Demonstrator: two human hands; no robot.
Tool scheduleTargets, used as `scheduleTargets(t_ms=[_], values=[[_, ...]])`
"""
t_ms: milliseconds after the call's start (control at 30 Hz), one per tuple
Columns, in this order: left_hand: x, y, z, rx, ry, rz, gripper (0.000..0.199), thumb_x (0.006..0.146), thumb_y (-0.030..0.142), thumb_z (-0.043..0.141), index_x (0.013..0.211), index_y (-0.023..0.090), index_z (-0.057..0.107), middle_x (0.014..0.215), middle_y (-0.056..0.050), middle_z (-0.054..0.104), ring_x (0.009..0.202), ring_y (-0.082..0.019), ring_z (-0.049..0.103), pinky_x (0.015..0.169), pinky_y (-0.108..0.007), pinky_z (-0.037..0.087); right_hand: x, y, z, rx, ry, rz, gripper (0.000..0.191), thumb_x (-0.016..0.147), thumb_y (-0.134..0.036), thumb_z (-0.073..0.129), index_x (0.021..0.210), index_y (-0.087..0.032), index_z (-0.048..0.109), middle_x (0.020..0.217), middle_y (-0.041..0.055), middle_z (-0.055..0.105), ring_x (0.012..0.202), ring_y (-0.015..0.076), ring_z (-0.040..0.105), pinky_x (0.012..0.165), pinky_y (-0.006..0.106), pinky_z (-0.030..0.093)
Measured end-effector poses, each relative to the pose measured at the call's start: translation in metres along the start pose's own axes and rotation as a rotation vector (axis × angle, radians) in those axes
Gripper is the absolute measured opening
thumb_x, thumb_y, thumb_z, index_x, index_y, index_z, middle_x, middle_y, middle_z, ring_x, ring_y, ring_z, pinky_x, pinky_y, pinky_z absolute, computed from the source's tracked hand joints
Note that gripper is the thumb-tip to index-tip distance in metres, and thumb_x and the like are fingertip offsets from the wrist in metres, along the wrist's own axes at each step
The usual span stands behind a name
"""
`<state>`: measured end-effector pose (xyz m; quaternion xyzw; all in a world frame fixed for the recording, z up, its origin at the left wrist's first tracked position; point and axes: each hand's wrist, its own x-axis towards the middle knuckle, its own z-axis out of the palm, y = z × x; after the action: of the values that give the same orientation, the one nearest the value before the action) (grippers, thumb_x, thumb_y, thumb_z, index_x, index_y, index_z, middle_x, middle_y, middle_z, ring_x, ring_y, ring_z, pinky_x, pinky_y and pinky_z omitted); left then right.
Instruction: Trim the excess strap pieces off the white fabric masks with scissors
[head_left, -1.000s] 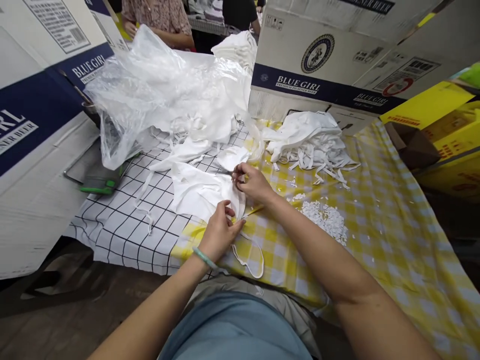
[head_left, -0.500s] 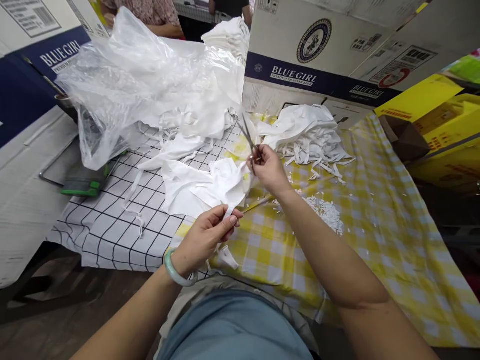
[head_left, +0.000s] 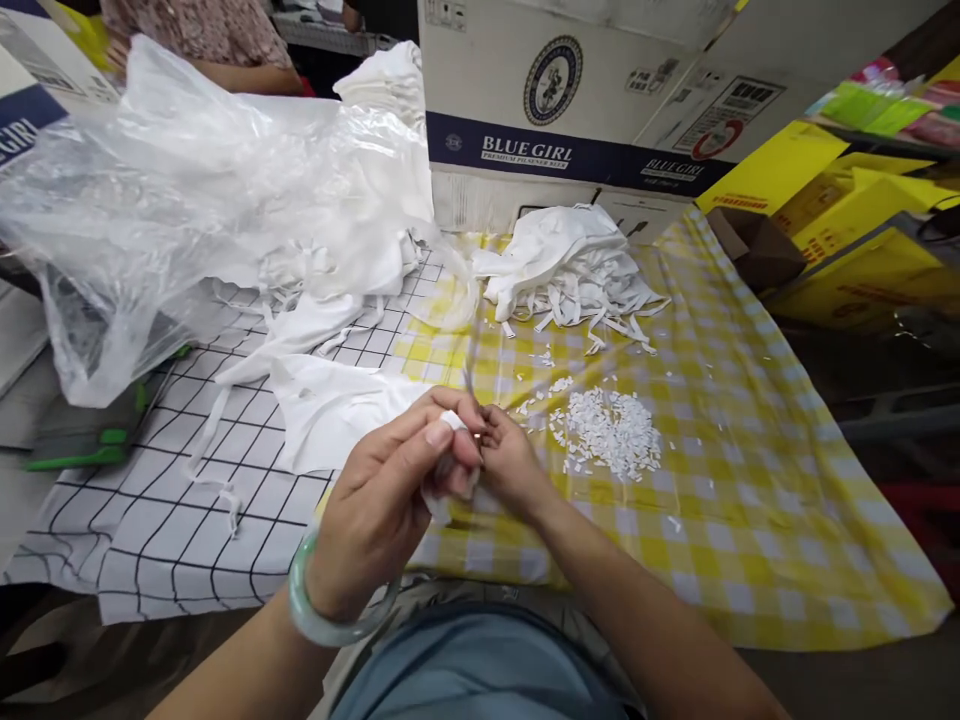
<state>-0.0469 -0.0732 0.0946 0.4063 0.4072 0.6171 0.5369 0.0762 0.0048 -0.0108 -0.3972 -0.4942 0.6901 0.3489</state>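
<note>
Close to the camera, my left hand, a pale green bangle on its wrist, pinches a folded end of white strap between thumb and fingers. My right hand meets its fingertips, curled around scissors whose blades point up and look blurred; the handles are mostly hidden. Behind my left hand a white strapped garment lies on the table, partly covered by the hand. To the right of my right hand is a heap of small white clippings.
A pile of white strapped garments sits before a large carton. Clear plastic sheeting covers more white fabric at left, near a grey-green object. Yellow boxes stand at right; a person's patterned sleeve shows behind.
My right hand has come down with the scissors to my left hand. My left hand has risen nearer the camera with the strap. The view has shifted right.
</note>
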Motion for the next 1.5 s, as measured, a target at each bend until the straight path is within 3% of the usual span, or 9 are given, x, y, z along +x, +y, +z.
scheduleTargets(t_ms=[67,167,333,467,600,733,833,1067,1500], values=[[0.008,-0.014,0.004,-0.103,0.069,-0.078,0.03,0.097,0.024,0.05,0.074,0.016,0.067,0.099,-0.002,0.048,0.06,-0.006,0.039,0.055,-0.019,0.039,-0.013,-0.007,-0.015,0.003,0.093,-0.016,0.039,0.068,-0.043,0.082,0.083,-0.023,0.052,0.076,-0.0041,0.057,0.071,0.0131,0.056,0.072,0.028,0.048],[0.015,-0.03,0.01,-0.109,0.1,-0.119,0.029,0.096,0.024,0.052,0.074,0.015,0.068,0.105,-0.003,0.048,0.069,-0.007,0.044,0.062,-0.017,0.043,-0.029,-0.023,-0.029,-0.062,0.119,-0.121,0.039,0.066,-0.033,0.085,0.088,-0.024,0.053,0.092,-0.0013,0.061,0.089,0.0157,0.057,0.084,0.03,0.046],[0.019,-0.032,0.016,-0.051,0.024,-0.089,0.033,0.096,0.025,0.051,0.073,0.015,0.071,0.107,-0.009,0.054,0.107,-0.019,0.051,0.087,-0.023,0.047,-0.038,-0.023,-0.004,0.189,0.023,-0.093,0.039,0.068,-0.035,0.085,0.085,-0.024,0.052,0.084,-0.003,0.056,0.079,0.0132,0.055,0.077,0.027,0.048],[0.023,-0.036,0.012,-0.046,0.021,-0.154,0.034,0.096,0.027,0.051,0.07,0.015,0.068,0.102,-0.005,0.052,0.073,-0.011,0.049,0.066,-0.023,0.044,-0.038,-0.004,0.001,0.327,-0.027,0.063,0.045,0.067,-0.046,0.084,0.084,-0.023,0.049,0.084,-0.0026,0.056,0.077,0.0129,0.055,0.077,0.029,0.049],[0.024,-0.057,0.013,0.103,0.071,-0.178,0.031,0.097,0.028,0.052,0.071,0.016,0.065,0.104,-0.002,0.047,0.061,-0.007,0.035,0.056,-0.023,0.035,-0.05,-0.01,-0.035,-0.102,0.018,0.023,0.04,0.074,-0.051,0.077,0.084,-0.022,0.051,0.082,-0.0012,0.056,0.076,0.0146,0.052,0.072,0.029,0.045],[0.02,-0.079,0.022,0.219,-0.015,-0.174,0.033,0.099,0.033,0.048,0.072,0.017,0.06,0.104,-0.005,0.046,0.07,-0.012,0.041,0.056,-0.025,0.035,-0.064,-0.035,-0.069,-0.706,0.004,-0.15,0.042,0.07,-0.051,0.078,0.072,-0.021,0.049,0.078,0.0011,0.055,0.076,0.0181,0.05,0.072,0.032,0.04],[0.018,-0.089,0.026,0.282,-0.054,-0.167,0.035,0.099,0.037,0.047,0.072,0.017,0.058,0.105,-0.008,0.048,0.084,-0.018,0.046,0.06,-0.027,0.038,-0.07,-0.042,-0.078,-0.899,-0.024,-0.189,0.043,0.067,-0.048,0.08,0.068,-0.021,0.045,0.069,-0.001,0.054,0.067,0.0158,0.047,0.064,0.03,0.035],[0.021,-0.096,0.028,0.325,-0.102,-0.145,0.033,0.099,0.035,0.045,0.072,0.018,0.055,0.102,-0.009,0.046,0.103,-0.024,0.048,0.079,-0.032,0.044,-0.072,-0.037,-0.087,-0.926,-0.032,-0.201,0.043,0.071,-0.046,0.075,0.063,-0.021,0.041,0.061,-0.0027,0.051,0.059,0.013,0.044,0.061,0.027,0.032],[0.024,-0.098,0.03,0.431,-0.172,-0.057,0.036,0.101,0.031,0.04,0.069,0.019,0.051,0.099,-0.01,0.048,0.106,-0.024,0.045,0.087,-0.033,0.041,-0.07,-0.036,-0.089,-0.923,-0.017,-0.165,0.042,0.067,-0.04,0.078,0.061,-0.021,0.041,0.058,-0.0043,0.05,0.059,0.0126,0.044,0.061,0.027,0.032]])
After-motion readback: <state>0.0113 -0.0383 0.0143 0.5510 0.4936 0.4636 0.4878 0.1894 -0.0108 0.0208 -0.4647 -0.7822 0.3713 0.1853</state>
